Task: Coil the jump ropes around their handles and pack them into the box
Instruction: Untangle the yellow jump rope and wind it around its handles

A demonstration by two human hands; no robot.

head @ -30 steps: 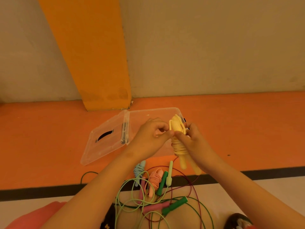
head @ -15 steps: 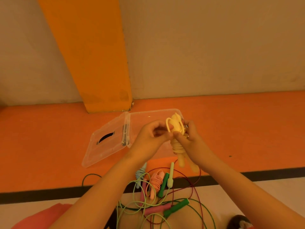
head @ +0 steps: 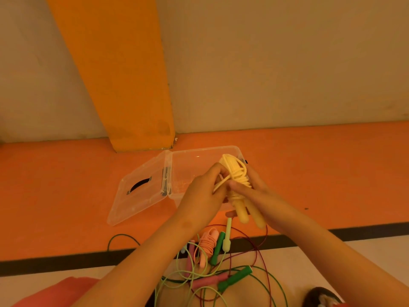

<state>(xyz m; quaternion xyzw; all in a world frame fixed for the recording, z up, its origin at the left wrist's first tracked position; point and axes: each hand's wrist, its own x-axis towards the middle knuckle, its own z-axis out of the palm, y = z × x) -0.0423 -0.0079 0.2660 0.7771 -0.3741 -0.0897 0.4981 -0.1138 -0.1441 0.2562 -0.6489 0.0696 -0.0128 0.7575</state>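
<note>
Our right hand (head: 260, 192) grips the coiled yellow rope (head: 235, 173) over the open box (head: 199, 152); left hand (head: 202, 197) pinches its loose loop. We should tuck it tight under a wrap, no slack.

You face a plain beige wall (head: 276, 63), with an orange pillar (head: 115, 74) standing against it. Below you the orange floor (head: 55, 185) meets a black stripe (head: 354, 232), then pale floor (head: 365, 262). The light is warm.
</note>
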